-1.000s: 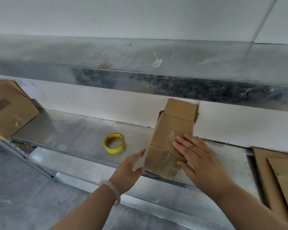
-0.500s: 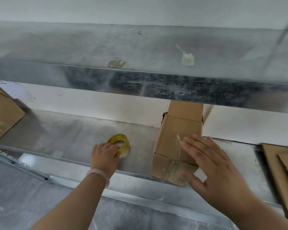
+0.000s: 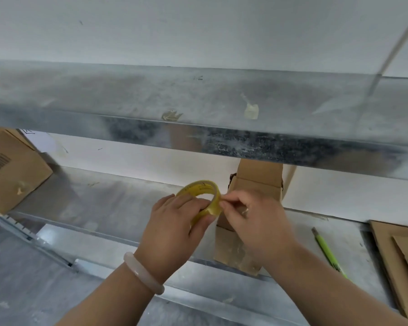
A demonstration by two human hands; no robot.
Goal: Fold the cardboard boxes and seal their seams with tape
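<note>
My left hand holds a yellow roll of clear tape lifted above the metal shelf. The fingertips of my right hand pinch at the roll's right edge. A small folded cardboard box lies on the shelf right behind and under my right hand, its near end poking out over the shelf's front edge. Its far end is partly hidden by the upper shelf.
A larger cardboard box with a barcode sits at the far left of the shelf. Flat cardboard sheets lie at the right, with a green pen-like tool beside them. The upper metal shelf overhangs close above.
My left hand picked the tape roll up off the shelf and brought it right. My right hand left the box top and went to the roll.
</note>
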